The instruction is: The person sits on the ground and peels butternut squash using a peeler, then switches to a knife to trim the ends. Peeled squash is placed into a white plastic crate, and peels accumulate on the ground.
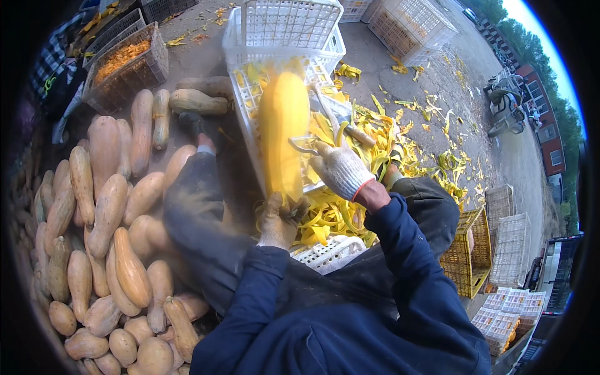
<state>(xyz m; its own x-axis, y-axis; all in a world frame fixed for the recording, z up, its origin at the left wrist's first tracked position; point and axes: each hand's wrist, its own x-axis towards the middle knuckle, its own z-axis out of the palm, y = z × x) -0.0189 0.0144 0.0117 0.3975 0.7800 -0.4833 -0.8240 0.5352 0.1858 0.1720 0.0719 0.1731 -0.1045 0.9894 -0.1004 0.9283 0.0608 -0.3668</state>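
A long peeled yellow squash (283, 136) lies lengthwise before me over a white plastic crate (248, 126). My left hand (280, 220), in a soiled knit glove, grips its near end. In my right hand (340, 168), also gloved, is a peeler (303, 144) with a metal head, held against or close beside the squash's right side. A strip of peel hangs by the fingers. Just past that hand, a knife (358, 133) with a broad blade and a round handle rests on the peelings. Yellow-green peel strips (328, 220) heap under and around both hands.
Unpeeled tan squashes (108, 215) are piled on my left. A crate of orange shreds (125, 61) stands at the far left, near another person (58, 70). White crates (408, 30) are stacked ahead. A yellow crate (468, 253) is at my right. Motorcycles (508, 101) are parked farther off.
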